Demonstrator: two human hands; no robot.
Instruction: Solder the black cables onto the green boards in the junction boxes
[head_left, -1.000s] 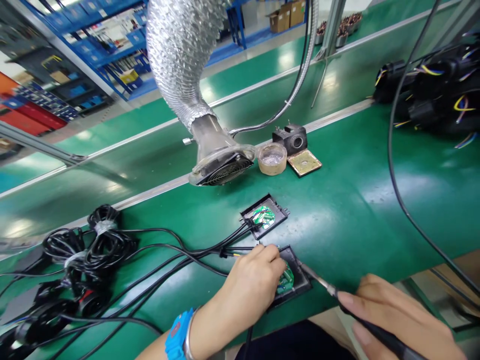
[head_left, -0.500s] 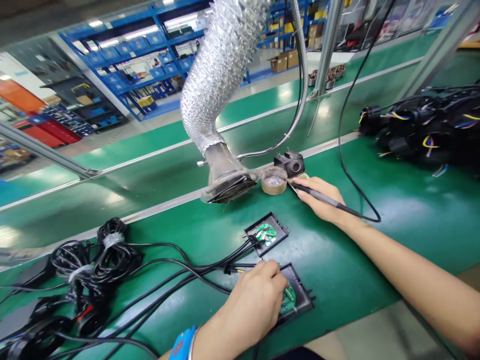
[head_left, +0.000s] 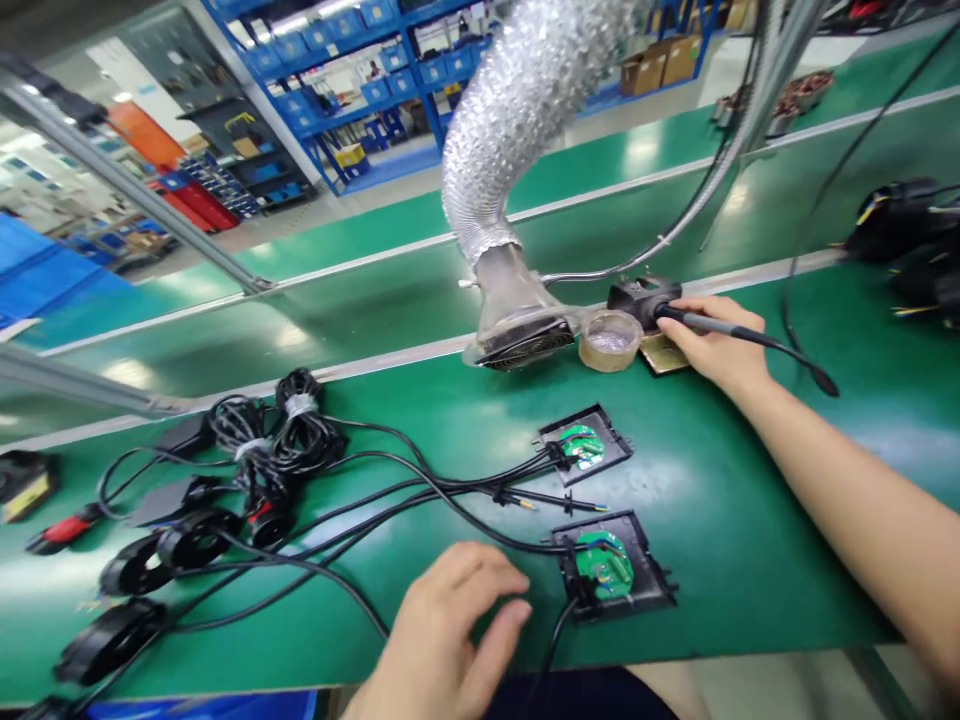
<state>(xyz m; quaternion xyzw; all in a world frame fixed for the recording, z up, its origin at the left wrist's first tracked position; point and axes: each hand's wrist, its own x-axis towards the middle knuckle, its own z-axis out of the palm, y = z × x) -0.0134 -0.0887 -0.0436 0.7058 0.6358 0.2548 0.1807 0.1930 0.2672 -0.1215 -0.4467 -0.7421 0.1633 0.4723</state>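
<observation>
My right hand [head_left: 724, 345] is closed around a soldering iron [head_left: 712, 325], its front end at the black iron holder [head_left: 643, 298]. Beside it stands a round tub [head_left: 609, 342] of silvery material. My left hand [head_left: 457, 620] holds nothing, thumb and fingers apart, just left of the nearer black case [head_left: 651, 592]. That case has a green circuit board [head_left: 606, 568] inside, with wires and black cables entering it. Behind it lies a second black case [head_left: 616, 462] with a similar green board [head_left: 582, 447]. Loose cable ends [head_left: 551, 500] with bared wires rest between the two.
A fume extractor hood [head_left: 521, 310] on a silver duct [head_left: 495, 150] hangs over the bench's back edge. Bundled black cables [head_left: 300, 430] and black rings [head_left: 112, 635] lie at left. Dark wired parts [head_left: 915, 240] sit at far right. A small yellowish tray [head_left: 664, 355] lies near the holder.
My left hand has come off the nearer case, moving left and opening. The soldering iron has gone from beside the tub to the holder. The camera view has shifted left.
</observation>
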